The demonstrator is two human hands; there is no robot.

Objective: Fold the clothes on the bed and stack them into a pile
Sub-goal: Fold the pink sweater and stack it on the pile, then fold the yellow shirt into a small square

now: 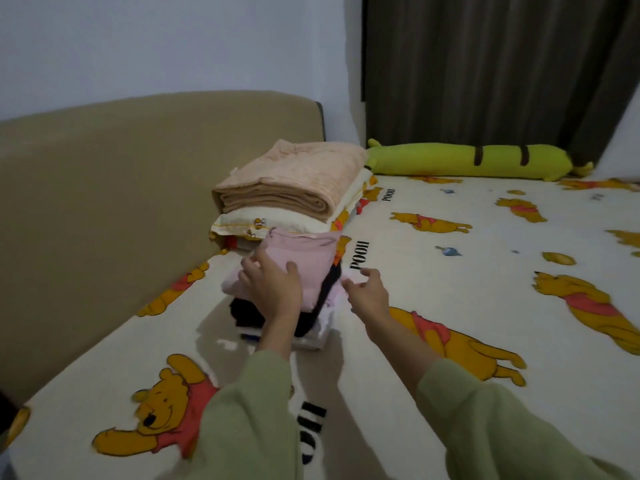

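Observation:
A pile of folded clothes (313, 318) stands on the bed near the headboard. Its top piece is a folded pink garment (304, 252), with dark and white pieces under it. My left hand (273, 289) rests flat on the pink garment's near edge, fingers spread. Just right of the pile, my right hand (369, 289) hovers with relaxed fingers, and I cannot tell whether its fingertips touch the pale edge sticking out there. Both arms wear green sleeves.
A folded peach blanket (294, 178) lies on a pillow (277, 221) right behind the pile. A beige headboard (104, 188) runs along the left. A long green plush bolster (467, 162) lies by the dark curtain (485, 71). The cartoon-bear bedsheet (485, 258) stretches right.

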